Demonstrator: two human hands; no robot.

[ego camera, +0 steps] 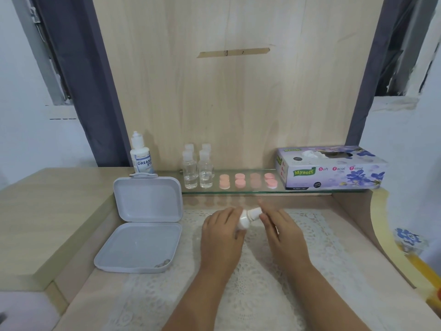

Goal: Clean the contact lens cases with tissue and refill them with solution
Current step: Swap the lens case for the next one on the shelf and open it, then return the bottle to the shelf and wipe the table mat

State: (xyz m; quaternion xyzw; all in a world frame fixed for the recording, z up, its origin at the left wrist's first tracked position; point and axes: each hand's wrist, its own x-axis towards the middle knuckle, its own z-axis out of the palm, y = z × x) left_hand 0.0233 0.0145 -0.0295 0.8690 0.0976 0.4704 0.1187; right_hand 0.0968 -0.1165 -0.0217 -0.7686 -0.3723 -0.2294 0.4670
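Note:
My left hand (223, 231) grips a small white bottle (245, 219) over the lace mat (262, 271), its neck tilted up to the right. My right hand (278, 225) pinches the bottle's cap end (256, 211) with its fingertips. Several pink lens case caps (248, 180) lie in pairs on the glass shelf (238, 192). The purple tissue box (331, 167) sits at the shelf's right end with a tissue poking out. A larger solution bottle (140, 155) stands at the back left.
An open grey plastic box (143, 225) lies left of my hands, lid leaning upright. Several small clear bottles (198, 167) stand on the glass shelf by the pink caps. A raised wooden ledge (47, 211) is on the left; a curved desk edge (381, 235) is on the right.

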